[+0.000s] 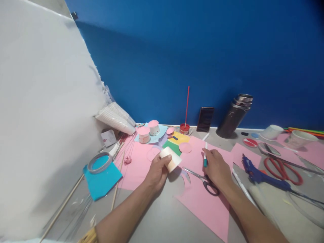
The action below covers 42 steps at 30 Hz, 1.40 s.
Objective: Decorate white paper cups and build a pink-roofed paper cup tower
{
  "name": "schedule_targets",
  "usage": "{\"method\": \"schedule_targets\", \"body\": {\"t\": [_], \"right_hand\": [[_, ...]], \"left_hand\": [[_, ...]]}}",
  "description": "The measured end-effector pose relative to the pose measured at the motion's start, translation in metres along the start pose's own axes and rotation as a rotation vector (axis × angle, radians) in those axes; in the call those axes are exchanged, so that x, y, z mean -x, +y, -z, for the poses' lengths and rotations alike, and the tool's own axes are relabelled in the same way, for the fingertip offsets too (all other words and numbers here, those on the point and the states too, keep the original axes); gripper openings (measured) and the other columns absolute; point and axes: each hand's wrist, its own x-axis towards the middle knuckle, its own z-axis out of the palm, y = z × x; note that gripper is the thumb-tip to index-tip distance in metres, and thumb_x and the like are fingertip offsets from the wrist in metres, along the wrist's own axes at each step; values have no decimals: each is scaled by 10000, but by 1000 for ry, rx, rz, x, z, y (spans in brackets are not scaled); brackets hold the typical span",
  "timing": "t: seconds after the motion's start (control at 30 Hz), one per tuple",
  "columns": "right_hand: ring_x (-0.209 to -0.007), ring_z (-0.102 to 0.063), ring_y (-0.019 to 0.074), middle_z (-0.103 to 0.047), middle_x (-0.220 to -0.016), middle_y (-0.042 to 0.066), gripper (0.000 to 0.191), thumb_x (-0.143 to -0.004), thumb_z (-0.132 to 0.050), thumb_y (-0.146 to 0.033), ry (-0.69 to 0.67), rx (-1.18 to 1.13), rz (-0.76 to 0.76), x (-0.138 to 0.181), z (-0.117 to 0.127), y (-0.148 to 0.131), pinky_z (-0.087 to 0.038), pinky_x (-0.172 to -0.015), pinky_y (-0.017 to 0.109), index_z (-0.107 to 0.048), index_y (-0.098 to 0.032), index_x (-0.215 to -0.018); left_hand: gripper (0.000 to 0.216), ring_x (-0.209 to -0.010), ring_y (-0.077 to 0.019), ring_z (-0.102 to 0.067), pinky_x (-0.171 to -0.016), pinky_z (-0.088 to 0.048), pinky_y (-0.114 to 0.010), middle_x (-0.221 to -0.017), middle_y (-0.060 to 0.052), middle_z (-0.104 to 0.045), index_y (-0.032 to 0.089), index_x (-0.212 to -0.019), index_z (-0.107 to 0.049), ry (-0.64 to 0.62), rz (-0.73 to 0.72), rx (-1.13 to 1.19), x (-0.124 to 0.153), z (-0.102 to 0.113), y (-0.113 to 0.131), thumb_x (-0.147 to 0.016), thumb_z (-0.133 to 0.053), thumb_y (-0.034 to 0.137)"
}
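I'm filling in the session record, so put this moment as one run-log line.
left hand: holds cup, tilted | right hand: touches marker | nearby: scissors on pink paper

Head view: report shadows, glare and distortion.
Head view: dark shadow streaks the blue wall; head view: soft shadow lies below the cup in the left hand; head view: the flask glints at its mouth and leans outward, perhaps lens distortion.

Blue wall (177,60) behind, white panel (45,84) at left, grey tabletop (157,219)
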Motion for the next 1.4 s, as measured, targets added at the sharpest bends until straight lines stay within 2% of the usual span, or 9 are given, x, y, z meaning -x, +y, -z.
{"method": "schedule_targets", "body": {"t": [0.1, 0.2, 0.33, 0.47, 0.63, 0.77, 0.93, 1.2, 1.4], "right_hand": [[-986, -647, 242, -675, -1105, 88, 400, -936, -582, -129, 86, -71, 25, 1, -1, 1, -385, -607, 297, -673, -248, -1306], [-940, -663, 239, -704, -1039, 76, 270, -1016, -531, -299, 210, -169, 79, 2, -3, 0, -442, -651, 312, -717, -253, -1206], [-926, -696, 240, -747, -1017, 80, 314, -1044, -480, -391, 281, -282, 96, 3, -4, -1, -491, -741, 324, -737, -240, -1143], [-922, -707, 240, -762, -1052, 73, 314, -1046, -485, -384, 276, -259, 109, 4, -2, 0, -483, -720, 320, -730, -243, -1183], [-986, -683, 240, -729, -1144, 68, 310, -1017, -529, -260, 209, -157, 91, 5, -1, 2, -442, -663, 308, -688, -261, -1282], [-1038, -654, 247, -683, -1166, 92, 462, -949, -526, -97, 78, -78, 30, 3, -4, 2, -403, -641, 302, -629, -248, -1373], [-1049, -634, 262, -654, -1189, 118, 421, -993, -489, -133, 3, -30, 18, 2, -5, 4, -378, -647, 303, -627, -220, -1381], [-995, -613, 240, -644, -1062, 81, 331, -1014, -482, -140, -74, -52, 7, 3, 2, 3, -320, -627, 293, -748, -283, -1149], [-1073, -602, 265, -654, -1071, 89, 357, -1008, -490, -125, -115, -6, 17, 3, 6, 1, -331, -657, 300, -760, -290, -1173]], "left_hand": [[427, -838, -228, -718, -794, -624, -383, -996, -92, -754, 153, -1090, -667, 24, 73, 19, 3, -2, 3, -713, -859, 214], [385, -842, -257, -740, -812, -642, -475, -1005, -107, -749, 160, -1150, -633, 75, 174, 58, 4, -3, 6, -788, -759, 196], [314, -824, -264, -750, -827, -645, -476, -966, -129, -736, 121, -1147, -616, 99, 244, 97, 5, -4, 8, -860, -676, 234], [276, -774, -244, -732, -748, -655, -425, -897, -108, -720, 126, -1139, -607, 128, 234, 102, 5, -6, 11, -910, -649, 272], [338, -793, -280, -749, -702, -649, -428, -893, -124, -717, 102, -1205, -586, 107, 235, 123, 2, -5, 12, -937, -601, 307], [378, -821, -306, -768, -707, -647, -438, -941, -143, -724, 101, -1240, -573, 59, 232, 124, 1, -4, 10, -966, -572, 361], [335, -799, -304, -772, -678, -645, -427, -877, -97, -704, 134, -1216, -561, 73, 220, 111, 2, -5, 10, -984, -567, 374], [332, -711, -265, -733, -586, -608, -372, -844, -103, -689, 103, -1191, -573, 42, 241, 95, 2, -5, 9, -999, -527, 370], [352, -703, -263, -727, -575, -606, -369, -844, -105, -687, 90, -1204, -580, 51, 240, 77, 2, -5, 10, -998, -526, 371]]}}
